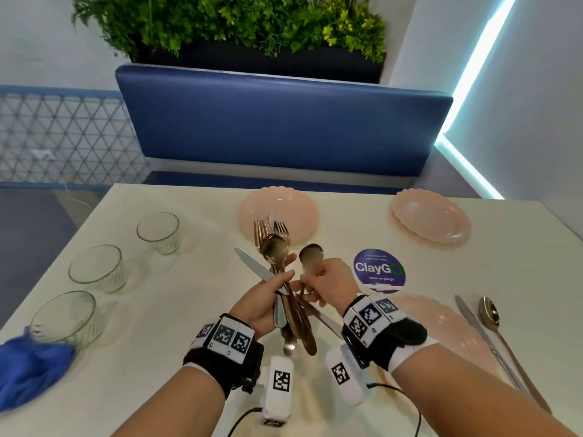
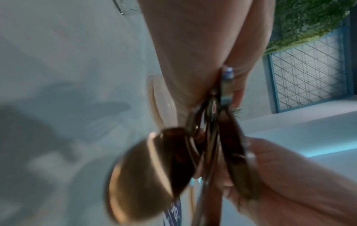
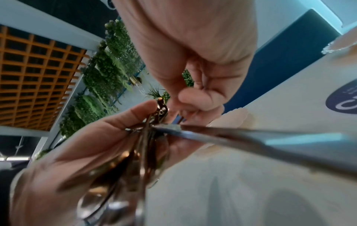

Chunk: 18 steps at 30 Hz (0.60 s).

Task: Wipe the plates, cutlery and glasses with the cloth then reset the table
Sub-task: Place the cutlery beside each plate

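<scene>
My left hand grips a bundle of cutlery above the table's middle: forks, a spoon and a knife, with gold and silver handles hanging below the palm. Beside it my right hand pinches the stem of a single spoon, blurred, its bowl pointing up. In the left wrist view the cutlery handles fill the centre; in the right wrist view a knife sticks out to the right of the bundle. Three pink plates lie on the table: far middle, far right, near right.
Three glasses stand along the table's left side, with a blue cloth bunched at the near left edge. A knife and a spoon lie to the right of the near plate. A round ClayGo sticker marks the table. A blue bench stands beyond.
</scene>
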Available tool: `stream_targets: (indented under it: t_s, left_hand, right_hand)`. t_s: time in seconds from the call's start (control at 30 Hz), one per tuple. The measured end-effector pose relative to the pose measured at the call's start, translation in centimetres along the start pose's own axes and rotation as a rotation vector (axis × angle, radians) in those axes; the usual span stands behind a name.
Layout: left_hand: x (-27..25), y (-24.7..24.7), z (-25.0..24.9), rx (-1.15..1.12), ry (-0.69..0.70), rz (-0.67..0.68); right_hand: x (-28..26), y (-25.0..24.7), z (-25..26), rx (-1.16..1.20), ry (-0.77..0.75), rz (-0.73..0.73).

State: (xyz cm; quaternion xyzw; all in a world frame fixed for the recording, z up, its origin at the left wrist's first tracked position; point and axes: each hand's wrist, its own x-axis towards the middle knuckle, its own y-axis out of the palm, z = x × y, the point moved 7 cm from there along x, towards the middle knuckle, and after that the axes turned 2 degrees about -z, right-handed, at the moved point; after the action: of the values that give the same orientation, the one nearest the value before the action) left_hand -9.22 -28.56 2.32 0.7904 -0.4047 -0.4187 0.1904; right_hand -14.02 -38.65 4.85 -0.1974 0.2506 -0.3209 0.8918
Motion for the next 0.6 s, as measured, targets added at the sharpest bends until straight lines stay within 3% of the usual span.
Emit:
stream_targets:
  t_s: [0.13, 0.27, 0.47, 0.6]
  left_hand:
    - [-0.4, -0.5, 0.0, 0.13, -0.035, 0.021]
    - [-0.5, -1.2, -0.8, 0.107, -0.013, 0.019]
    - [-0.8, -1.9, -1.4, 0.288, 0.005, 0.008]
    - [-0.7, -2.7, -0.6, 0.36, -0.03, 0.012]
  right_hand:
    - [0.6, 0.0, 1.8, -0.076, -0.069, -0.085]
    - [0.9, 1.0, 3.4, 0.014, -0.133, -0.002]
    - [1.4, 2.4, 3.9, -0.025, -0.079, 0.09]
    - [1.8, 2.7, 3.2, -0.075, 0.052, 0.156]
